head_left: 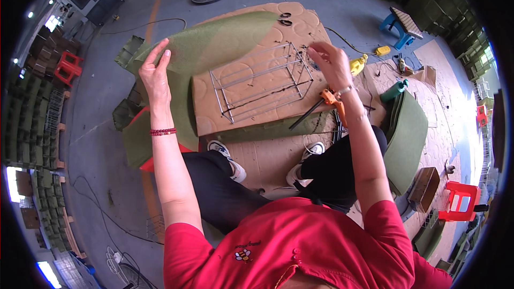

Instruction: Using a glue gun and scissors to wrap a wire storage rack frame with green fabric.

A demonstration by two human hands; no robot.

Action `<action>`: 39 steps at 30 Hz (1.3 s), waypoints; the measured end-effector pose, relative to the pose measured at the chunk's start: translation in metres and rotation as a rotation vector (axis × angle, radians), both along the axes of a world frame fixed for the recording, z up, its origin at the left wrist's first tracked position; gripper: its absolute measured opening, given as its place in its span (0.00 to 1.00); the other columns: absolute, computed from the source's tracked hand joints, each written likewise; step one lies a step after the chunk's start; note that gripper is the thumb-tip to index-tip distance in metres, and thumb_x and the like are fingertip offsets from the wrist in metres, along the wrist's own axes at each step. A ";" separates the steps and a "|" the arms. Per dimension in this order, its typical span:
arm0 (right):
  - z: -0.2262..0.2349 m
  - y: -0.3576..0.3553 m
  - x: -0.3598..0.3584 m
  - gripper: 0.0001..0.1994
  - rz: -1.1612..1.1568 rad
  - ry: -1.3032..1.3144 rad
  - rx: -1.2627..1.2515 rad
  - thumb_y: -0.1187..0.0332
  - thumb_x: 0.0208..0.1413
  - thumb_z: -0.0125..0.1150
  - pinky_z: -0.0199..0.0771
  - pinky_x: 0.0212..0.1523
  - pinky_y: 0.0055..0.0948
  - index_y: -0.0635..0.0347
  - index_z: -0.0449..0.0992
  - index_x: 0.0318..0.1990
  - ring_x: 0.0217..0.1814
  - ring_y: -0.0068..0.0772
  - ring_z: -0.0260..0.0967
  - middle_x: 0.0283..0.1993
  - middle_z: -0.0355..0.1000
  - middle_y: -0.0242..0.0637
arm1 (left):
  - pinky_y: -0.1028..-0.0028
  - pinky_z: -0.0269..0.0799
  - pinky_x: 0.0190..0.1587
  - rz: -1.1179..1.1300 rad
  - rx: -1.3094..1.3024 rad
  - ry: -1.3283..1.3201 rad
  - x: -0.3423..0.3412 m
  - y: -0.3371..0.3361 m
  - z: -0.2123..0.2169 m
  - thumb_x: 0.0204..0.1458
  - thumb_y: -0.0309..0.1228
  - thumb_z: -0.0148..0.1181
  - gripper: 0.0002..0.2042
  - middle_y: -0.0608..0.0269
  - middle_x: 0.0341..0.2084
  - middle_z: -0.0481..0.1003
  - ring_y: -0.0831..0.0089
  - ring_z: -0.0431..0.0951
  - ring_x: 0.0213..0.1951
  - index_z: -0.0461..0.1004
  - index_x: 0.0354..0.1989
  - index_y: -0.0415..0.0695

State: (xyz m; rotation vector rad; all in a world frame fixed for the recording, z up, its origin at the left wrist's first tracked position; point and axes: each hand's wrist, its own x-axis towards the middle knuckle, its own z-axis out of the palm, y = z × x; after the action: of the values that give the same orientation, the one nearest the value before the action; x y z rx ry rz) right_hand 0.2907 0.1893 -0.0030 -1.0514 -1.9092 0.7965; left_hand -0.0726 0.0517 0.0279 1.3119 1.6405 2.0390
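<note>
My left hand (pixel 156 77) is raised over the green felt-like sheet (pixel 225 37), thumb and forefinger apart and nothing visible between them. Opposite it, my right hand (pixel 333 64) hangs near the right end of a metal wire frame (pixel 262 83), its fingers bent together. Whatever they pinch, if anything, is too small to make out. The box-shaped frame lies on a cardboard sheet (pixel 206 115), touched by neither hand. Below my right wrist lies an orange tool (pixel 328 97) with a black rod. Dark loops, like scissor handles (pixel 285 19), show at the far edge of the sheet.
Stacked green panels (pixel 408 139) and a green bottle (pixel 393 91) are at my right. Beyond them stand a blue stool (pixel 400 28) and a red stool (pixel 459 202). A yellow plug block (pixel 382 51) trails a cord. Another red stool (pixel 68 68) is at far left.
</note>
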 end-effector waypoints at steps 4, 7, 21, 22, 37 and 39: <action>-0.006 0.082 -0.076 0.25 -0.081 -0.057 0.025 0.47 0.54 0.58 0.76 0.40 0.29 0.65 0.76 0.43 0.39 0.33 0.76 0.40 0.77 0.42 | 0.77 0.64 0.56 -0.086 0.016 -0.150 -0.003 0.020 -0.007 0.51 0.19 0.58 0.15 0.61 0.46 0.76 0.78 0.73 0.48 0.75 0.48 0.37; 0.015 0.094 -0.122 0.20 0.340 0.506 -1.039 0.50 0.55 0.60 0.78 0.36 0.27 0.58 0.76 0.42 0.37 0.28 0.75 0.39 0.76 0.36 | 0.81 0.68 0.49 -0.271 0.044 -0.340 -0.033 0.023 -0.024 0.51 0.19 0.57 0.14 0.61 0.45 0.76 0.80 0.74 0.43 0.76 0.47 0.38; -0.016 0.223 -0.190 0.12 0.080 0.632 -0.330 0.83 0.47 0.61 0.78 0.30 0.27 0.63 0.74 0.41 0.32 0.26 0.73 0.33 0.74 0.33 | 0.75 0.66 0.54 -0.208 -0.104 -0.033 -0.127 0.199 0.020 0.45 0.19 0.52 0.17 0.58 0.43 0.78 0.72 0.74 0.47 0.78 0.45 0.38; 0.005 0.227 -0.187 0.12 0.170 0.664 -0.080 0.83 0.47 0.61 0.76 0.33 0.25 0.63 0.75 0.40 0.33 0.23 0.72 0.33 0.74 0.31 | 0.75 0.66 0.53 -0.192 0.025 0.048 -0.124 0.205 0.046 0.45 0.19 0.52 0.17 0.58 0.43 0.78 0.72 0.75 0.47 0.77 0.45 0.38; 0.011 0.122 -0.029 0.10 0.147 0.600 -0.763 0.72 0.56 0.58 0.77 0.27 0.19 0.67 0.74 0.43 0.31 0.24 0.75 0.33 0.75 0.36 | 0.75 0.79 0.38 -0.624 -0.477 -0.575 -0.056 0.133 -0.037 0.49 0.17 0.54 0.21 0.60 0.33 0.75 0.75 0.78 0.34 0.68 0.54 0.37; 0.012 0.115 -0.017 0.07 0.243 0.543 -0.955 0.72 0.56 0.57 0.79 0.30 0.20 0.66 0.74 0.40 0.34 0.27 0.77 0.34 0.76 0.38 | 0.75 0.78 0.37 -0.499 -0.492 -0.603 -0.048 0.117 -0.044 0.47 0.17 0.55 0.26 0.59 0.35 0.74 0.74 0.78 0.34 0.62 0.58 0.37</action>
State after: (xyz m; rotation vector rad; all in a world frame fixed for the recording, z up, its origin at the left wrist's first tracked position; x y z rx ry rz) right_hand 0.2737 0.3045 0.0089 -0.9627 -1.1654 2.0120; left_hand -0.1211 0.1683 -0.0159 0.7308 1.2523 1.4121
